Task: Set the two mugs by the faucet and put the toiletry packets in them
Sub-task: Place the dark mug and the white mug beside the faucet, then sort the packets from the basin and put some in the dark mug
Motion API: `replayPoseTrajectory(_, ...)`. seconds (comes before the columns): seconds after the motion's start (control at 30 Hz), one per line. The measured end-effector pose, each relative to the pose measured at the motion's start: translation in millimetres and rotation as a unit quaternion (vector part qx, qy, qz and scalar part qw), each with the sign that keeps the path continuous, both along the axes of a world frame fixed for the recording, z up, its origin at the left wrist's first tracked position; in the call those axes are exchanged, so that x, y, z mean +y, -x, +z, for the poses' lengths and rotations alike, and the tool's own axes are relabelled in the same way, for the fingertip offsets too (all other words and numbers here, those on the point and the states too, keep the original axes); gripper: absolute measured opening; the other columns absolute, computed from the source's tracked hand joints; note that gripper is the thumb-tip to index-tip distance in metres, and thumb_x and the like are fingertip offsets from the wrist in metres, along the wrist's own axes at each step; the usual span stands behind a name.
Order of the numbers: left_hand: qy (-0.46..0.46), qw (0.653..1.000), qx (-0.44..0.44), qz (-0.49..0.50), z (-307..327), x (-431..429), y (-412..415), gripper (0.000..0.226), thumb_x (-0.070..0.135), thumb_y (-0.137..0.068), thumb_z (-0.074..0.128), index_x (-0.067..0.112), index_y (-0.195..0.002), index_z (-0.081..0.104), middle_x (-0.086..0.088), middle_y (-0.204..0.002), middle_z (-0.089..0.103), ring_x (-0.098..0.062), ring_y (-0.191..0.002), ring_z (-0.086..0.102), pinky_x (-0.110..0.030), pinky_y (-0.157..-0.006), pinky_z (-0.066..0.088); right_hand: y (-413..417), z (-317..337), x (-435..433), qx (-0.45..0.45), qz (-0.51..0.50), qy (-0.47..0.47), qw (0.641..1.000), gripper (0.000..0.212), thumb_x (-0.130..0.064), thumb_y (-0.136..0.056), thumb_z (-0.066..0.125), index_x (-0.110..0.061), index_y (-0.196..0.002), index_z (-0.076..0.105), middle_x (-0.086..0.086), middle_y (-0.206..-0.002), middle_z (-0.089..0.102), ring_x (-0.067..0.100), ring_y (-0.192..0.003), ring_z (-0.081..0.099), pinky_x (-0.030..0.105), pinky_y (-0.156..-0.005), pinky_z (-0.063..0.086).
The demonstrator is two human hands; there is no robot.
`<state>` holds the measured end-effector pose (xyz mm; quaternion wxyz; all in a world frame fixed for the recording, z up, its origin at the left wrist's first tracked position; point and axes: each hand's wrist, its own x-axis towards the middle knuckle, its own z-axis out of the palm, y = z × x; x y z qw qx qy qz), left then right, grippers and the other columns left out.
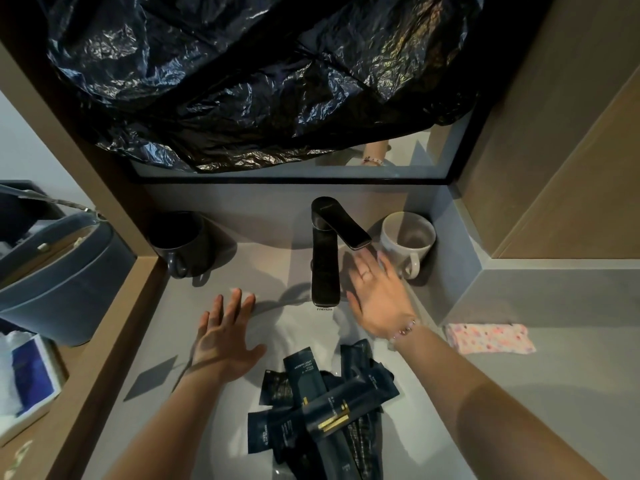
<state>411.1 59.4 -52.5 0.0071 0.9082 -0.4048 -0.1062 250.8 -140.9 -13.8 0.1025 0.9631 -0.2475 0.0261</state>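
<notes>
A black faucet [325,251] stands at the back of the white sink [311,327]. A dark mug [180,240] sits in the back left corner of the counter, well left of the faucet. A white mug [408,239] stands just right of the faucet, empty, its handle toward me. Several dark blue toiletry packets [325,407] lie piled in the sink basin. My left hand [225,337] hovers open over the sink's left rim, short of the dark mug. My right hand [377,292] is open with fingers spread, between the faucet and the white mug, holding nothing.
A grey counter [540,393] surrounds the sink. A pink patterned cloth [490,337] lies on it at right. A mirror draped in black plastic [259,81] hangs behind. Left of the wooden partition [114,341] are a grey bin [59,282] and a tissue box [27,372].
</notes>
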Motion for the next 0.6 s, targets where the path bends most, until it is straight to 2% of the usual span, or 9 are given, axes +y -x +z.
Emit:
replayPoseTrajectory(0.07, -0.017, 1.000, 0.000, 0.000, 0.1, -1.9, -1.4, 0.093, 0.057, -0.082, 0.049, 0.027, -0.147, -0.009, -0.004, -0.158, -0.014, -0.031, -0.146, -0.010, -0.043, -0.119, 0.001, 17.2, -12.4, 20.0, -0.054, 0.009, -0.043, 0.998, 0.047, -0.033, -0.079, 0.055, -0.009, -0.119, 0.060, 0.014, -0.130, 0.060, 0.029, -0.127, 0.051, 0.045, -0.110, 0.021)
replayPoseTrajectory(0.1, -0.022, 1.000, 0.004, 0.004, 2.7, -3.2, -1.5, 0.093, 0.057, -0.082, 0.049, 0.027, -0.147, -0.010, -0.004, -0.158, -0.015, -0.030, -0.146, -0.010, -0.043, -0.118, 0.000, 27.1, -20.6, 33.5, -0.063, -0.002, -0.093, 0.994, 0.048, -0.030, -0.075, 0.062, -0.010, -0.118, 0.061, 0.012, -0.125, 0.062, 0.028, -0.122, 0.055, 0.044, -0.108, 0.029)
replayPoseTrajectory(0.17, -0.012, 1.000, -0.001, -0.001, 2.5, -0.8, -0.2, 0.091, 0.056, -0.083, 0.048, 0.025, -0.147, -0.010, -0.003, -0.158, -0.016, -0.029, -0.145, -0.012, -0.040, -0.117, -0.006, 46.8, -34.7, 61.6, -0.059, -0.037, -0.208, 0.976, 0.050, -0.025, -0.081, 0.058, -0.011, -0.128, 0.051, 0.007, -0.131, 0.055, 0.024, -0.125, 0.049, 0.039, -0.111, 0.031)
replayPoseTrajectory(0.27, 0.104, 0.992, -0.042, -0.053, -1.1, 12.2, 23.9, 0.084, 0.038, -0.088, 0.050, 0.026, -0.146, -0.009, 0.005, -0.155, -0.017, -0.021, -0.144, -0.016, -0.032, -0.112, -0.023, 69.2, -57.4, 100.3, -0.095, -0.154, -0.324, 0.929, 0.049, -0.025, -0.085, 0.055, -0.018, -0.132, 0.043, -0.003, -0.133, 0.046, 0.015, -0.127, 0.041, 0.030, -0.114, 0.031)
replayPoseTrajectory(0.3, 0.124, 0.991, -0.014, -0.053, -2.8, 15.3, 39.4, 0.080, 0.034, -0.089, 0.049, 0.026, -0.146, -0.007, 0.008, -0.154, -0.014, -0.018, -0.144, -0.012, -0.032, -0.113, -0.020, 73.9, -65.5, 112.2, -0.138, -0.231, -0.364, 0.892, 0.045, -0.025, -0.082, 0.060, -0.019, -0.125, 0.048, -0.005, -0.127, 0.051, 0.014, -0.120, 0.046, 0.029, -0.109, 0.038)
replayPoseTrajectory(0.4, 0.108, 0.988, 0.104, -0.036, -15.7, 13.2, 84.1, 0.063, 0.037, -0.087, 0.054, 0.023, -0.142, 0.027, 0.001, -0.151, 0.030, -0.020, -0.138, 0.029, -0.034, -0.116, 0.022, 81.1, -80.7, 136.7, -0.246, -0.453, -0.482, 0.708, 0.029, -0.029, -0.071, 0.068, -0.013, -0.094, 0.063, 0.005, -0.099, 0.068, 0.024, -0.092, 0.065, 0.040, -0.084, 0.056)
replayPoseTrajectory(0.43, 0.095, 0.984, 0.149, -0.026, -22.1, 10.6, 95.3, 0.063, 0.038, -0.084, 0.057, 0.020, -0.140, 0.032, -0.003, -0.145, 0.038, -0.021, -0.133, 0.035, -0.033, -0.113, 0.028, 83.5, -83.4, 139.3, -0.247, -0.488, -0.510, 0.664, 0.031, -0.031, -0.070, 0.067, -0.009, -0.091, 0.064, 0.010, -0.094, 0.070, 0.029, -0.086, 0.066, 0.041, -0.080, 0.057)
replayPoseTrajectory(0.53, 0.068, 0.966, 0.250, 0.001, -43.0, 3.0, 116.7, 0.067, 0.038, -0.080, 0.065, 0.015, -0.136, 0.037, -0.007, -0.138, 0.044, -0.022, -0.127, 0.040, -0.033, -0.109, 0.031, 88.2, -68.4, 136.8, -0.261, -0.534, -0.540, 0.596, 0.033, -0.023, -0.073, 0.064, -0.001, -0.098, 0.063, 0.016, -0.096, 0.069, 0.032, -0.084, 0.064, 0.039, -0.080, 0.056)
replayPoseTrajectory(0.6, 0.060, 0.964, 0.257, 0.001, -53.2, -4.0, 124.2, 0.070, 0.038, -0.077, 0.068, 0.015, -0.136, 0.038, -0.007, -0.136, 0.046, -0.023, -0.124, 0.043, -0.033, -0.108, 0.034, 92.1, -58.1, 127.8, -0.273, -0.540, -0.541, 0.584, 0.038, -0.018, -0.079, 0.062, -0.001, -0.112, 0.056, 0.015, -0.106, 0.063, 0.031, -0.094, 0.059, 0.033, -0.083, 0.048)
